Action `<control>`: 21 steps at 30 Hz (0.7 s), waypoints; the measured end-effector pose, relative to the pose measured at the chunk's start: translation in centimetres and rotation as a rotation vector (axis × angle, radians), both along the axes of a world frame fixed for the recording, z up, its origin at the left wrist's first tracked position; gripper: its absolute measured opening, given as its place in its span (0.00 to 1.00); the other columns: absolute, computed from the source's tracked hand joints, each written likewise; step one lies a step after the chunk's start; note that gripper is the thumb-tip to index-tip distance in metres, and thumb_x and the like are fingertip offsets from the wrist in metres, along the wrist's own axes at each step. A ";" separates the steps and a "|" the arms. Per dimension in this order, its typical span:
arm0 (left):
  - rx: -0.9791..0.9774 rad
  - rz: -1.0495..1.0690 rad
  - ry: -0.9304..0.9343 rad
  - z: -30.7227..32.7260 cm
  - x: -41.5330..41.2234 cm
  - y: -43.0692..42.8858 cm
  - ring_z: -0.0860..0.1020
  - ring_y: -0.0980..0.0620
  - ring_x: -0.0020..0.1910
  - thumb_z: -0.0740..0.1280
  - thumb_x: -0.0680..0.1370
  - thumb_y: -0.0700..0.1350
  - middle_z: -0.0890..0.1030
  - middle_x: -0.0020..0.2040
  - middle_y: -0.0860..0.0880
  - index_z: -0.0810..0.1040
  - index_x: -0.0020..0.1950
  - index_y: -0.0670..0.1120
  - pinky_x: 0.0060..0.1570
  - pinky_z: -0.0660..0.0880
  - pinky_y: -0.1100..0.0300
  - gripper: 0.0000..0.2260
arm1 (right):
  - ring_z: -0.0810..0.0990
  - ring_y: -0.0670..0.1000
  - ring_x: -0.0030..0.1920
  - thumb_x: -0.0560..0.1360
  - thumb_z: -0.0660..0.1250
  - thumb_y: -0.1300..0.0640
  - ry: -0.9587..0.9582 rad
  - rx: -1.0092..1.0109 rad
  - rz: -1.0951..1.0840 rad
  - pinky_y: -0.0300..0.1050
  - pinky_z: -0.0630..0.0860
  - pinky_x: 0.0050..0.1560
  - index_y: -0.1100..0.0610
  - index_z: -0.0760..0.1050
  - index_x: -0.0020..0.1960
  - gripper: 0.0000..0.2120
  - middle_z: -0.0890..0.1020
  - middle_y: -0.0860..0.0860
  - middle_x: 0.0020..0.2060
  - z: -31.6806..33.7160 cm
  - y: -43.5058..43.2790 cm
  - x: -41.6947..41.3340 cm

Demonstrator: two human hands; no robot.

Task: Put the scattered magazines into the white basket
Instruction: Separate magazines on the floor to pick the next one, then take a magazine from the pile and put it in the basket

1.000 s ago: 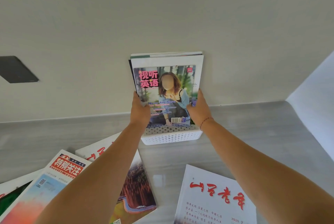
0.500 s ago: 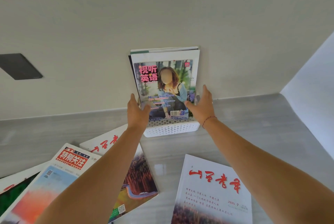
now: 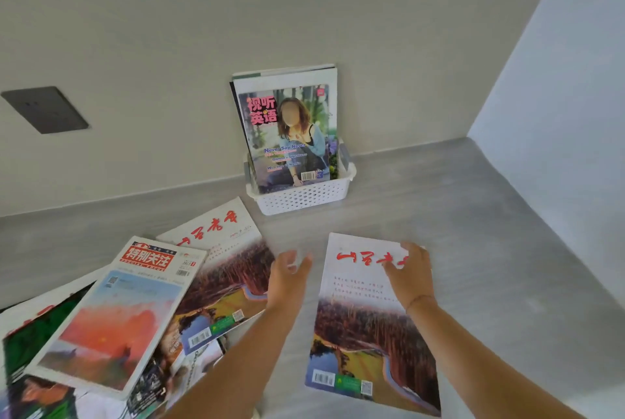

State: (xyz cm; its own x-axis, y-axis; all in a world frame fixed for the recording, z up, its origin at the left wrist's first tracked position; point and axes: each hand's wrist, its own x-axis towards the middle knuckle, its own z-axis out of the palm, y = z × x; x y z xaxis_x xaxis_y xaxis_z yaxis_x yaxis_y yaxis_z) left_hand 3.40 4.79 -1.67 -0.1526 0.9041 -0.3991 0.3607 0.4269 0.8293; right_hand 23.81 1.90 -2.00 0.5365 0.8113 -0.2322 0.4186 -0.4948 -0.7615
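Now the lone magazine (image 3: 368, 324), lying flat on the counter (image 3: 473, 232) in front of the white basket (image 3: 301, 197), is to be taken. The right hand (image 3: 411, 275) is spread open over its top corner; the left hand (image 3: 287, 278) hangs open just beside its left edge. Both edges should be pinched so it can be stood upright against the magazines already in the basket (image 3: 287, 134).

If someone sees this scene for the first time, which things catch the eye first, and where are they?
The white basket against the wall, with magazines standing upright in it. Nearer, the right hand lies open on a lone magazine with red characters, the left hand hovers beside it, and a messy pile of magazines spreads at left.
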 end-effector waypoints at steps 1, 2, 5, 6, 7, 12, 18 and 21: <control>-0.033 -0.024 -0.010 -0.6 0.3 -1.6 0.72 0.53 0.56 0.65 0.76 0.53 0.74 0.64 0.47 0.71 0.66 0.46 0.53 0.67 0.59 0.20 | 0.71 0.58 0.65 0.72 0.67 0.61 -0.022 -0.027 -0.027 0.53 0.69 0.68 0.59 0.68 0.66 0.23 0.69 0.57 0.66 -0.6 -2.0 0.3; -0.059 -0.044 -0.011 -1.1 0.6 -2.9 0.72 0.53 0.57 0.66 0.76 0.53 0.74 0.64 0.47 0.71 0.66 0.46 0.54 0.67 0.59 0.21 | 0.71 0.58 0.65 0.72 0.67 0.62 -0.028 -0.051 -0.054 0.54 0.69 0.67 0.59 0.69 0.66 0.23 0.70 0.57 0.65 -1.2 -3.8 0.6; -0.117 -0.090 0.009 -2.2 1.0 -5.8 0.75 0.48 0.59 0.65 0.76 0.54 0.76 0.63 0.46 0.72 0.65 0.45 0.55 0.72 0.55 0.21 | 0.75 0.59 0.58 0.71 0.65 0.63 0.016 -0.085 -0.075 0.57 0.77 0.58 0.59 0.74 0.58 0.16 0.76 0.59 0.58 -2.3 -8.0 1.1; -0.122 -0.103 0.029 -2.4 1.0 -6.4 0.76 0.48 0.56 0.65 0.76 0.54 0.77 0.61 0.46 0.73 0.62 0.44 0.53 0.73 0.55 0.19 | 0.76 0.59 0.56 0.70 0.65 0.64 0.038 -0.085 -0.081 0.57 0.78 0.55 0.59 0.75 0.56 0.14 0.77 0.59 0.56 -2.6 -9.1 1.1; -0.119 -0.115 0.063 -2.6 1.0 -6.8 0.76 0.48 0.53 0.65 0.76 0.54 0.78 0.58 0.45 0.75 0.58 0.44 0.51 0.73 0.55 0.17 | 0.77 0.59 0.56 0.70 0.65 0.65 0.068 -0.078 -0.098 0.57 0.78 0.56 0.60 0.75 0.56 0.14 0.78 0.59 0.56 -2.8 -9.9 1.1; -0.090 -0.183 0.140 -3.0 1.2 -7.9 0.78 0.46 0.48 0.64 0.76 0.53 0.79 0.51 0.43 0.76 0.53 0.43 0.43 0.76 0.54 0.15 | 0.75 0.56 0.60 0.72 0.66 0.66 0.237 -0.037 -0.142 0.43 0.72 0.52 0.56 0.70 0.59 0.17 0.77 0.57 0.60 -3.0 -11.9 0.7; -0.144 -0.107 0.083 -3.2 1.6 -7.4 0.76 0.53 0.38 0.67 0.74 0.56 0.79 0.41 0.50 0.78 0.51 0.44 0.29 0.69 0.61 0.16 | 0.69 0.55 0.68 0.72 0.68 0.64 0.404 -0.029 -0.132 0.45 0.68 0.61 0.56 0.67 0.65 0.23 0.73 0.55 0.65 -2.8 -12.3 1.3; -0.187 -0.124 0.028 -3.8 1.9 -6.6 0.80 0.46 0.47 0.68 0.74 0.53 0.82 0.50 0.44 0.79 0.54 0.43 0.46 0.78 0.52 0.15 | 0.67 0.55 0.70 0.72 0.69 0.63 0.435 -0.041 -0.120 0.49 0.67 0.66 0.56 0.64 0.67 0.26 0.70 0.55 0.67 -2.8 -12.3 1.7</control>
State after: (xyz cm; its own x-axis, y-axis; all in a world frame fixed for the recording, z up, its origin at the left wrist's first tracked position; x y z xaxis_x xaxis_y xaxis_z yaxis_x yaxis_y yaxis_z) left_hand 5.32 -1.86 -5.50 -0.0582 0.8272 -0.5588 0.4416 0.5234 0.7288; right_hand 25.52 -10.36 -4.84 0.4716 0.7346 -0.4878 0.0016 -0.5539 -0.8326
